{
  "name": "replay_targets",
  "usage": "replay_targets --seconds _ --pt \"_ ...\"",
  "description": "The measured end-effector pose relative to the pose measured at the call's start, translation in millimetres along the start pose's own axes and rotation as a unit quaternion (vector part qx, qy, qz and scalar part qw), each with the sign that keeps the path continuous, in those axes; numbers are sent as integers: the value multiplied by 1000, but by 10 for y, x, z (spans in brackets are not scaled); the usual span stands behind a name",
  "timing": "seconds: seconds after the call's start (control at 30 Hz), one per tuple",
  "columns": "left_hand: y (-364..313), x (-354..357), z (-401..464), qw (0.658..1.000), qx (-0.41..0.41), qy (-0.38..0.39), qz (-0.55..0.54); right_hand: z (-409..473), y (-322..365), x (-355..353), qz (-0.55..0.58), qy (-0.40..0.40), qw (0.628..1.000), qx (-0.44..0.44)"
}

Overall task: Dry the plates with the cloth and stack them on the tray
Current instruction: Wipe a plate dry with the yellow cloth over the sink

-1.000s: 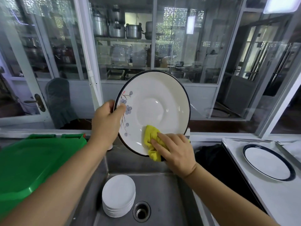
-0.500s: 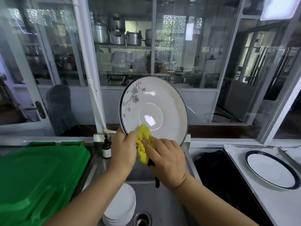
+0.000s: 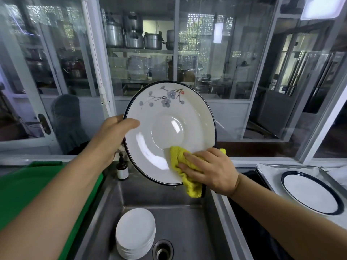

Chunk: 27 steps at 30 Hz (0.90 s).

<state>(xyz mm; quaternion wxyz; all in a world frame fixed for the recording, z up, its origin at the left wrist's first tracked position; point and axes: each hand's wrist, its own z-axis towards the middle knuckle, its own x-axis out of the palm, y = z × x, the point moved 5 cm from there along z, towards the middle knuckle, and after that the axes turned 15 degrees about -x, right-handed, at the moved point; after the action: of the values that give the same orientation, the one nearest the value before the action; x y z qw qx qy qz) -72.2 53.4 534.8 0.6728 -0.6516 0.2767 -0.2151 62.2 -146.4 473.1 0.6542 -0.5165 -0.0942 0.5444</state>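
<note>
Now the left hand (image 3: 114,128) grips the flowered plate (image 3: 169,132) at its nine o'clock rim, thumb over the face; half a second ago it held the bottom edge. Blossoms have turned to twelve o'clock. At five o'clock, the right hand (image 3: 210,171) presses the yellow cloth (image 3: 185,166) flat, fingers spread. Rightmost, a blue-rimmed plate (image 3: 309,192) lies on the tray (image 3: 266,169).

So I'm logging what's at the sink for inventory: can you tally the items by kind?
Floral plates with dark rim: 1, held up
Dark-rimmed plates on the tray: 1
Stacks of plain white plates in the sink: 1; the number in the stack cannot be told
Yellow cloths: 1
Small brown bottles: 1
Green bins: 1
Total: 6
</note>
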Motion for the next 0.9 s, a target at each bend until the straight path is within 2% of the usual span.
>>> replay_targets --seconds 0.1,0.17,0.27,0.33,0.43,0.6,0.77,0.83,0.9 --pt "51 118 -98 996 20 -7 -92 116 91 -51 -6 -24 998 60" --pt "230 317 -218 986 37 -44 -156 212 146 -50 -7 -40 993 111" --pt "451 585 -408 972 85 -90 -201 338 222 -19 -2 -62 981 183" --pt "509 601 -428 969 91 -105 -202 368 277 -9 -1 -68 978 196" --pt "561 488 -362 978 69 -115 -161 350 323 -21 1 -59 985 162" --pt "434 285 -313 987 41 -124 -96 176 189 -50 -7 -8 999 44" --pt "9 49 -131 994 57 -4 91 -19 -108 -119 -63 39 996 -49" --pt "-152 -1 -86 994 55 27 88 1 -110 -140 -60 29 997 -49" --pt "-246 -18 -98 997 57 42 15 60 -74 -171 -57 11 998 -25"
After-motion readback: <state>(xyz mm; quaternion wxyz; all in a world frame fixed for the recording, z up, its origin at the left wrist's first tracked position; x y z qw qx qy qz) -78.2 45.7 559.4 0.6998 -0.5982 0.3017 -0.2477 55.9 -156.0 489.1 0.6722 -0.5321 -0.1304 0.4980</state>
